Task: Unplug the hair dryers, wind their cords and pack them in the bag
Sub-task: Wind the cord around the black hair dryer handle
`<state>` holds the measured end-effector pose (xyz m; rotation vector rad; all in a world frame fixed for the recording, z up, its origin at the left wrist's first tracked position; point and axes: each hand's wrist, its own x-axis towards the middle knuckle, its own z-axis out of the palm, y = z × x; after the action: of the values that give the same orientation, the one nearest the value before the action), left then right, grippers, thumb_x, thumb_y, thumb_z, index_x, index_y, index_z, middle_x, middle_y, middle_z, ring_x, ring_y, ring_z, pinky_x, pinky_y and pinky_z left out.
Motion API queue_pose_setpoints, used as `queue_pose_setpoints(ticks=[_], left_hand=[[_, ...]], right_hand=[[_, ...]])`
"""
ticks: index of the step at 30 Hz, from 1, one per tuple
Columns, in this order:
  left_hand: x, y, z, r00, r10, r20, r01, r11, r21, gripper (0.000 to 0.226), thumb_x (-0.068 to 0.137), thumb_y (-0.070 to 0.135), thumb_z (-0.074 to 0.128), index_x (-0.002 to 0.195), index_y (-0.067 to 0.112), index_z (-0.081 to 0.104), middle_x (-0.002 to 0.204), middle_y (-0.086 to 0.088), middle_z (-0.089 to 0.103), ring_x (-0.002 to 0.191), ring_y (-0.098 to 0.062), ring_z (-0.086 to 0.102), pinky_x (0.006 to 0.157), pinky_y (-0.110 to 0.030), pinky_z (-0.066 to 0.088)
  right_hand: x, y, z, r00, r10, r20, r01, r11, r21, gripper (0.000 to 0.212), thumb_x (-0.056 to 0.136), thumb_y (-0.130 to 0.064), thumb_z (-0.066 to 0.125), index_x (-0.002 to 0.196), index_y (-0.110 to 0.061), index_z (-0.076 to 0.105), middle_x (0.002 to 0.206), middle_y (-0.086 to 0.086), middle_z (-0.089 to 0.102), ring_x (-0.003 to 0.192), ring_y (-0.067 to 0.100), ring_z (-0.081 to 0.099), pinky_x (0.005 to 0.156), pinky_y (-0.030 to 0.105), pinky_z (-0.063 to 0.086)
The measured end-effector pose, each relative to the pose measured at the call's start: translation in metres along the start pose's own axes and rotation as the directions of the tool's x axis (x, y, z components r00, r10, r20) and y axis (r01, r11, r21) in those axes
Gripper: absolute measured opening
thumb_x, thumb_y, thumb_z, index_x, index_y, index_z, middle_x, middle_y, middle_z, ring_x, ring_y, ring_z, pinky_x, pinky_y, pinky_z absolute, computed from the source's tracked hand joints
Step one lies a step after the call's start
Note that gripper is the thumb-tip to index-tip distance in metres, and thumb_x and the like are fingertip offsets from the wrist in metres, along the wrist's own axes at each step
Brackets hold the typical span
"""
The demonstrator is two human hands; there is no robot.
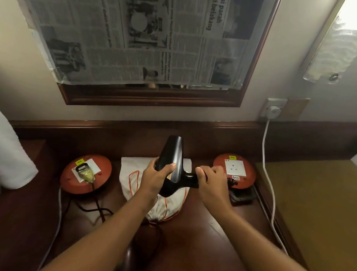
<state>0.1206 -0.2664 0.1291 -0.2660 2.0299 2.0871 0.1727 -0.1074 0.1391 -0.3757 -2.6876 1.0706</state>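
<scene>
Left reel, at 9 o'clock, carries a black plug. Left hand wraps the dryer barrel; long axis runs 12 to 6 o'clock. The dryer hangs above the bag, on the desk between the reels. Right hand pinches the handle, which points to 3 o'clock. Right reel lies near the desk's right edge.

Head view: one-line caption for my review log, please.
Both hands, left hand and right hand, hold a black hair dryer above a white drawstring bag between two orange extension reels.
</scene>
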Motion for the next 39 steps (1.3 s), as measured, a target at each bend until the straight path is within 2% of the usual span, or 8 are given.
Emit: queue_pose_setpoints(ticks=[7, 18, 20, 24, 28, 31, 36, 39], left_hand=[[-0.011, -0.051, 0.021, 0.999, -0.035, 0.022, 0.034, 0.999, 0.017, 0.048, 0.080, 0.024, 0.073, 0.124, 0.014, 0.058, 0.113, -0.006, 0.066, 0.100, -0.019, 0.063, 0.082, -0.029, 0.052], [-0.031, -0.101, 0.044, 0.997, -0.074, 0.028, 0.072, 0.996, 0.060, 0.060, 0.078, 0.021, 0.075, 0.132, 0.015, 0.051, 0.117, -0.003, 0.063, 0.107, -0.019, 0.060, 0.090, -0.031, 0.049], [-0.032, -0.106, 0.050, 0.995, -0.084, 0.045, 0.082, 0.995, 0.056, 0.068, 0.070, 0.030, 0.077, 0.132, 0.016, 0.052, 0.116, -0.003, 0.064, 0.105, -0.018, 0.061, 0.087, -0.029, 0.050], [-0.029, -0.119, 0.063, 0.993, -0.109, 0.051, 0.107, 0.993, 0.045, 0.072, 0.064, 0.037, 0.074, 0.131, 0.019, 0.052, 0.117, -0.003, 0.063, 0.105, -0.017, 0.061, 0.083, -0.027, 0.050], [-0.021, -0.130, 0.067, 0.988, -0.140, 0.058, 0.138, 0.989, 0.043, 0.067, 0.072, 0.032, 0.076, 0.133, 0.019, 0.051, 0.120, -0.003, 0.062, 0.109, -0.019, 0.060, 0.084, -0.027, 0.049], [-0.011, -0.140, 0.069, 0.983, -0.167, 0.072, 0.163, 0.985, 0.057, 0.061, 0.077, 0.028, 0.074, 0.133, 0.019, 0.051, 0.121, -0.002, 0.062, 0.112, -0.019, 0.058, 0.094, -0.032, 0.049], [0.001, -0.156, 0.075, 0.972, -0.224, 0.076, 0.215, 0.970, 0.110, 0.059, 0.081, 0.028, 0.071, 0.135, 0.021, 0.049, 0.124, -0.001, 0.060, 0.115, -0.018, 0.056, 0.102, -0.039, 0.045], [0.010, -0.172, 0.078, 0.970, -0.239, 0.037, 0.231, 0.961, 0.151, 0.072, 0.072, 0.042, 0.072, 0.137, 0.022, 0.048, 0.128, -0.001, 0.059, 0.118, -0.018, 0.055, 0.104, -0.040, 0.044]], right_hand=[[-0.023, 0.036, 0.021, 0.920, 0.392, -0.007, -0.366, 0.864, 0.345, 0.032, 0.099, -0.031, 0.045, 0.101, -0.013, 0.072, 0.116, 0.006, 0.050, 0.112, 0.023, 0.044, 0.104, 0.034, 0.033], [-0.040, 0.083, 0.041, 0.604, 0.797, 0.001, -0.634, 0.479, 0.607, 0.024, 0.087, -0.027, 0.064, 0.063, -0.022, 0.062, 0.090, 0.008, 0.065, 0.082, 0.024, 0.060, 0.078, 0.033, 0.049], [-0.039, 0.090, 0.040, 0.514, 0.858, -0.014, -0.673, 0.413, 0.614, 0.009, 0.082, -0.027, 0.069, 0.077, -0.024, 0.063, 0.113, 0.008, 0.054, 0.094, 0.026, 0.058, 0.089, 0.036, 0.049], [-0.035, 0.113, 0.037, 0.381, 0.912, 0.150, -0.648, 0.148, 0.747, 0.072, 0.073, -0.017, 0.077, 0.132, -0.017, 0.037, 0.128, 0.014, 0.042, 0.104, 0.030, 0.057, 0.093, 0.042, 0.051], [-0.027, 0.133, 0.033, 0.413, 0.832, 0.369, -0.547, -0.097, 0.831, 0.080, 0.070, 0.000, 0.075, 0.137, -0.013, 0.033, 0.120, 0.018, 0.059, 0.089, 0.031, 0.067, 0.057, 0.036, 0.057], [-0.023, 0.147, 0.039, 0.425, 0.798, 0.428, -0.549, -0.149, 0.822, 0.080, 0.067, 0.000, 0.076, 0.137, -0.009, 0.037, 0.120, 0.017, 0.060, 0.092, 0.030, 0.068, 0.061, 0.037, 0.058], [-0.020, 0.168, 0.048, 0.459, 0.749, 0.478, -0.586, -0.149, 0.796, 0.025, 0.078, 0.002, 0.061, 0.100, -0.009, 0.056, 0.100, 0.011, 0.062, 0.082, 0.019, 0.061, 0.068, 0.027, 0.048], [-0.018, 0.179, 0.057, 0.472, 0.738, 0.482, -0.605, -0.127, 0.786, 0.041, 0.076, 0.000, 0.061, 0.115, -0.010, 0.052, 0.108, 0.011, 0.062, 0.088, 0.019, 0.061, 0.069, 0.027, 0.047]])
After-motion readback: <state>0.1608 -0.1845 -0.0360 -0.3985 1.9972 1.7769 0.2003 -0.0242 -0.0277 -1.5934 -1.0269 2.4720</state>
